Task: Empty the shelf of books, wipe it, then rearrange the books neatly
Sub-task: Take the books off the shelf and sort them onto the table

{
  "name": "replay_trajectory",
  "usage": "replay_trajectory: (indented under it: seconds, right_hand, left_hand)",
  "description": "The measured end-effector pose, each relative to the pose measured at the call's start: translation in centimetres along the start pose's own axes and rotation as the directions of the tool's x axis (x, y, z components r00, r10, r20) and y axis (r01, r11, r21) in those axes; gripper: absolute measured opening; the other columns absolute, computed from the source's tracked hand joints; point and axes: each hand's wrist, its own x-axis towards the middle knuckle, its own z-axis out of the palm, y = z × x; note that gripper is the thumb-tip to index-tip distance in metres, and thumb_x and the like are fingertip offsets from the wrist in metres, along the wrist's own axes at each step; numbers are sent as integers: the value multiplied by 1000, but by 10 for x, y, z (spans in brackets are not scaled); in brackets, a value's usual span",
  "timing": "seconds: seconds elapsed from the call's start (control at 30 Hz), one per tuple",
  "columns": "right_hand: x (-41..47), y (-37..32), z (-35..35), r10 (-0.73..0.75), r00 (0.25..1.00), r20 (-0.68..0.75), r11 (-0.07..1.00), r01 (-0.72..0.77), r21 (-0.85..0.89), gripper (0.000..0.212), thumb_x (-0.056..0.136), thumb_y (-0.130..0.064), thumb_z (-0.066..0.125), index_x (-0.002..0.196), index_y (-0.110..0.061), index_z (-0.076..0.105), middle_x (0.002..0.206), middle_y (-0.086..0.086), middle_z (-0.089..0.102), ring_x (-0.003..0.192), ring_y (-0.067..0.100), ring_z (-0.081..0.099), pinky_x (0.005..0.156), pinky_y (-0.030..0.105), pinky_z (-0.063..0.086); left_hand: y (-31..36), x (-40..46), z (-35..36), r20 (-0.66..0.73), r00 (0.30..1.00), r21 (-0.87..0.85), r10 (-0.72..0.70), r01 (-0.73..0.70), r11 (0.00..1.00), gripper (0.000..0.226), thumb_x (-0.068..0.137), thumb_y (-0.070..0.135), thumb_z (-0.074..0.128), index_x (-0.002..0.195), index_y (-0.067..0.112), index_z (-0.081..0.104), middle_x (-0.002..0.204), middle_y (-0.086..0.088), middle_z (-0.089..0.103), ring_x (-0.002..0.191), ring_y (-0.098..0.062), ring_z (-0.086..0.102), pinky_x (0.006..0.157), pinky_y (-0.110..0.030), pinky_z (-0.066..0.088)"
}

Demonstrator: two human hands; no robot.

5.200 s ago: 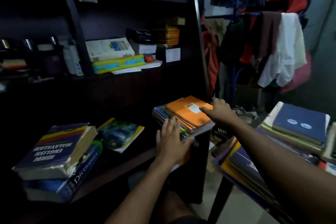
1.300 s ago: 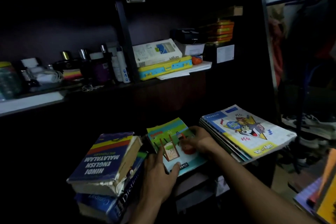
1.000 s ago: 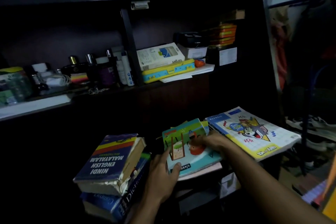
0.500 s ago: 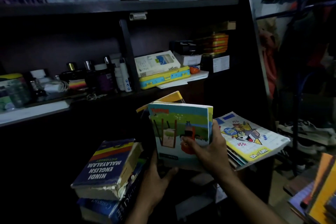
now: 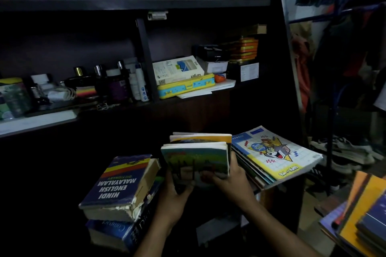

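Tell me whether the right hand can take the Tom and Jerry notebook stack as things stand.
Probably not yet. The right hand and left hand both grip a small bundle of books. The Tom and Jerry notebook stack lies uncovered just right of it, reachable once the bundle is set down.

The small bundle of picture books (image 5: 196, 160), lying flat on the lower shelf (image 5: 219, 227) a second ago, is now being held upright off it, the left hand (image 5: 173, 196) and right hand (image 5: 231, 181) gripping its lower edge, tilting its covers further away than half a second ago.
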Motion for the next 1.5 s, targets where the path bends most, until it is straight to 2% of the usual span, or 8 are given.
replay_trajectory:
  seconds: [0.3, 0.47, 0.77, 0.9, 1.03, 1.2, 1.33, 1.5]
  right_hand:
    - [-6, 2, -1, 88, 996, 33, 985, -92, 146, 43, 78, -45, 83, 114, -29, 65, 102, -12, 75, 96, 4, 71, 82, 32, 59]
    - [-35, -13, -12, 190, 979, -78, 974, -177, 143, 41, 78, -53, 74, 108, -29, 60, 96, -15, 68, 93, -1, 65, 71, 7, 49]
    - [-116, -48, -113, 341, 928, -152, 937, -322, 135, 56, 76, -55, 78, 122, -28, 58, 116, -12, 70, 103, 3, 67, 94, 33, 55]
    - [-175, -80, -182, 420, 902, -102, 896, -393, 208, 57, 87, -23, 76, 133, -26, 43, 126, -6, 67, 108, 6, 67, 92, 30, 57]
    - [-243, -126, -254, 511, 855, -89, 825, -458, 332, 42, 95, -15, 68, 131, -26, 50, 115, 1, 74, 92, 22, 75, 56, 35, 59]
    - [-334, -160, -349, 447, 783, -433, 889, -441, 121, 28, 94, -13, 69, 118, -21, 59, 116, 3, 73, 94, 11, 73, 76, 29, 61]
    - [-404, -167, -405, 451, 611, -651, 851, -514, 108, 38, 93, -22, 71, 126, -25, 53, 108, 2, 73, 79, 20, 75, 49, 37, 58]
    - [-443, -153, -460, 431, 494, -755, 747, -665, -9, 24, 98, -25, 64, 121, -25, 59, 105, -3, 74, 79, 14, 73, 54, 33, 57]
  left_hand:
    - [3, 2, 6, 27, 1000, 141, 8, -11, 990, 82, 92, 52, 65, 157, 24, 24, 154, 2, 42, 140, -22, 44, 110, -38, 43]
    - [11, -23, -2, 123, 992, 41, -1, -4, 999, 93, 71, 75, 70, 146, 36, 32, 137, 10, 60, 118, -9, 62, 99, -44, 54]
    - [79, -111, 53, 304, 950, -377, 72, 51, 925, 38, 94, 7, 67, 127, 18, 52, 111, -9, 74, 82, -26, 75, 45, -34, 56]
    - [121, -143, 87, 451, 883, -441, 128, 96, 892, 40, 91, 7, 69, 126, 22, 56, 108, -8, 76, 80, -29, 74, 45, -33, 55]
    - [171, -182, 130, 592, 778, -419, 208, 77, 905, 28, 92, 7, 69, 115, 22, 63, 100, -7, 77, 73, -23, 73, 43, -32, 54]
    - [225, -254, 216, 715, 587, -398, 381, -106, 911, 37, 91, 21, 76, 124, 23, 60, 111, 3, 75, 95, -17, 73, 73, -41, 62]
    - [257, -319, 281, 752, 453, -427, 479, -218, 877, 63, 88, 31, 76, 141, 39, 43, 124, 16, 67, 109, -7, 66, 93, -38, 55]
    - [283, -362, 345, 795, 398, -344, 457, -323, 881, 46, 86, 38, 72, 127, 39, 49, 118, 15, 69, 105, -12, 67, 92, -44, 55]
